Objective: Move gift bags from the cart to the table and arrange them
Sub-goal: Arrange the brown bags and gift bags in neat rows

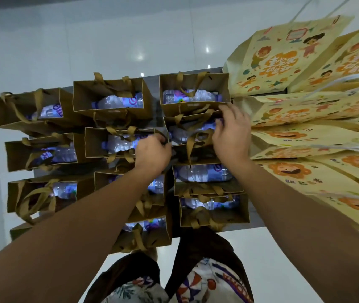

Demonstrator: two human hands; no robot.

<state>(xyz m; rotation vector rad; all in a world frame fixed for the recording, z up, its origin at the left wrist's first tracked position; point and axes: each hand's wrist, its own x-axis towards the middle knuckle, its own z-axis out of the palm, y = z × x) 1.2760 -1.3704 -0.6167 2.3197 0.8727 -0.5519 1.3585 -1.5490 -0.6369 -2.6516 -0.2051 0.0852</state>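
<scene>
Seen from above, nearest the camera: patterned clothing (167, 281) at the bottom edge, with two bare forearms reaching away over the tabletop (259, 219). Left hand (152, 153) at centre, palm down, fingers curled tightly around the ribbon handle (163, 136) at the left rim of a brown gift bag (192, 133). Right hand (232, 132) just to the right, palm down, fingers bent and pinching at that same bag's far right rim, fingertips dipping toward the bag's mouth; exactly what is pinched cannot be told. Left arm angled in from the near left, right arm from the near right, wrists close together over the bag. Held bag in the right column of brown gift bags (111, 97), second from the far end, touching its neighbours. Around it, about a dozen open-topped bags in three rough columns, each showing a water bottle (119, 101) lying inside and tan ribbon handles flopped over the rims. To the right, overlapping yellow cartoon-printed bags (283, 55) fanned out flat. Beyond the tabletop, glossy pale floor (87, 40).
</scene>
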